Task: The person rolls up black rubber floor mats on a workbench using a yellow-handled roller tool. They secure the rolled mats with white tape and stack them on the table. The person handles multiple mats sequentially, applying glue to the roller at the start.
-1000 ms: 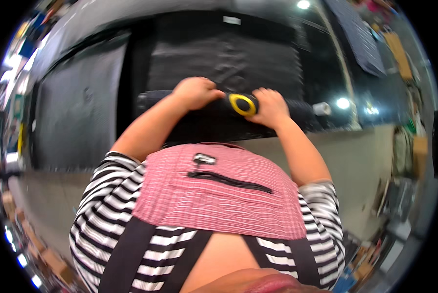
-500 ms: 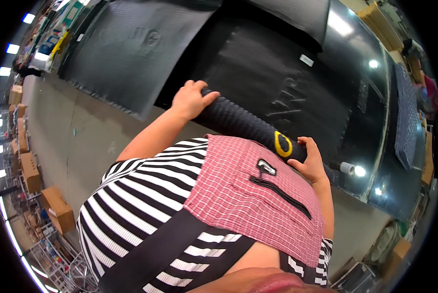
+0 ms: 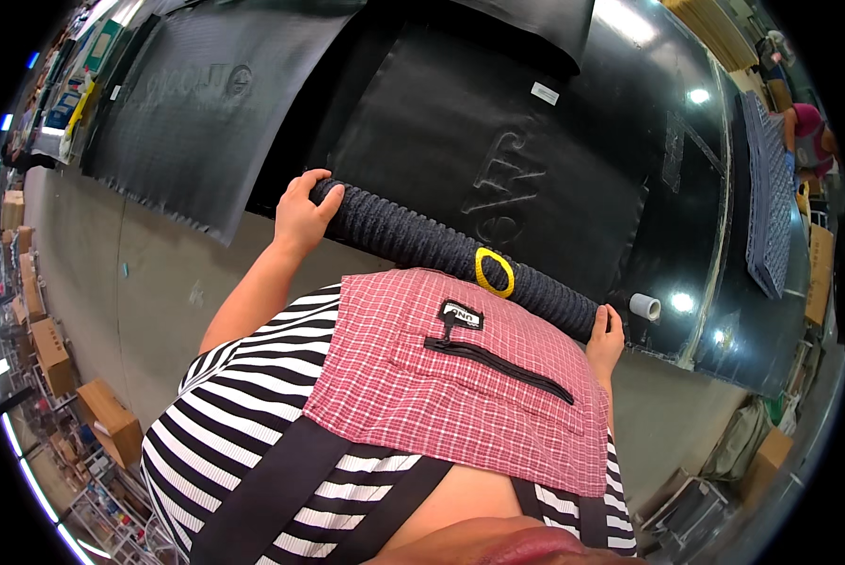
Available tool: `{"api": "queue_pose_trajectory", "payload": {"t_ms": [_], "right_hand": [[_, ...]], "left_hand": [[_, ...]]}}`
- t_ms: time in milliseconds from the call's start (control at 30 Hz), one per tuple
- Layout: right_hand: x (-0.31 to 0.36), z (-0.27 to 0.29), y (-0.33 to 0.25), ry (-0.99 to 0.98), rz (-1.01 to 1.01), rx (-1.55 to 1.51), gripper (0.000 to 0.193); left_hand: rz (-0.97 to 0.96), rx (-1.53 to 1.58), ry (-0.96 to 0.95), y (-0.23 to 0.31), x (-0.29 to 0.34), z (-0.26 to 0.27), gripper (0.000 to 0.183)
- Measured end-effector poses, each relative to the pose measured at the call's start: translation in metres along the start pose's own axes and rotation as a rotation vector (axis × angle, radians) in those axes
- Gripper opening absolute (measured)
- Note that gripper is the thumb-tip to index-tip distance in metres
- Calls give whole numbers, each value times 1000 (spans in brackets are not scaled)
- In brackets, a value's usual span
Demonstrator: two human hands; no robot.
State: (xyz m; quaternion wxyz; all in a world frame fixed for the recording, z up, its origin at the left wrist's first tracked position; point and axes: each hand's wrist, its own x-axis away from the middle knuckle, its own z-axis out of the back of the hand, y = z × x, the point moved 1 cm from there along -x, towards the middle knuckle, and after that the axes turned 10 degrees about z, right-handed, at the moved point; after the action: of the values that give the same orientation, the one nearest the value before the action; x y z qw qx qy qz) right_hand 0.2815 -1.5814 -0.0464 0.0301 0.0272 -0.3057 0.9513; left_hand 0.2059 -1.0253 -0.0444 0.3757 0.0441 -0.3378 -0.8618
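Note:
A dark grey, ribbed mat (image 3: 403, 229), rolled into a long tube, lies across in front of my body at the near edge of the black sheeting. A yellow ring-shaped mark (image 3: 495, 272) shows on its outer side. My left hand (image 3: 305, 217) is closed round the roll's left end, thumb on the near side and fingers over the far side. At the right end, my right hand (image 3: 606, 341) grips the roll with its fingertips up; part of that hand is hidden behind my checked apron (image 3: 479, 367).
Black sheets (image 3: 422, 113) with raised lettering cover the table. A white cardboard tube (image 3: 644, 306) lies right of my right hand. Quilted grey mats (image 3: 766, 202) are stacked at the right, near another person (image 3: 811, 132). Cardboard boxes (image 3: 112, 421) stand at the left.
My right hand has moved outward along the roll to its right end. My left hand stays on the left end. The whole scene has shifted leftward in view.

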Motion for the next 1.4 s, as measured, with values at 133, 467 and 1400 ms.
{"api": "queue_pose_trajectory", "payload": {"t_ms": [133,467,1400], "right_hand": [[-5,-2,4,26,16,110,46],[-56,1,-8,-93,-46,406,43],[-165,-73,-168,-126,891,497,88]], "left_hand": [[-37,-60,33,2,3,-3,48],[-855,-213,-179,85,58,-57,48],[-798,-642,-538,259,-71,-123,81]]}}
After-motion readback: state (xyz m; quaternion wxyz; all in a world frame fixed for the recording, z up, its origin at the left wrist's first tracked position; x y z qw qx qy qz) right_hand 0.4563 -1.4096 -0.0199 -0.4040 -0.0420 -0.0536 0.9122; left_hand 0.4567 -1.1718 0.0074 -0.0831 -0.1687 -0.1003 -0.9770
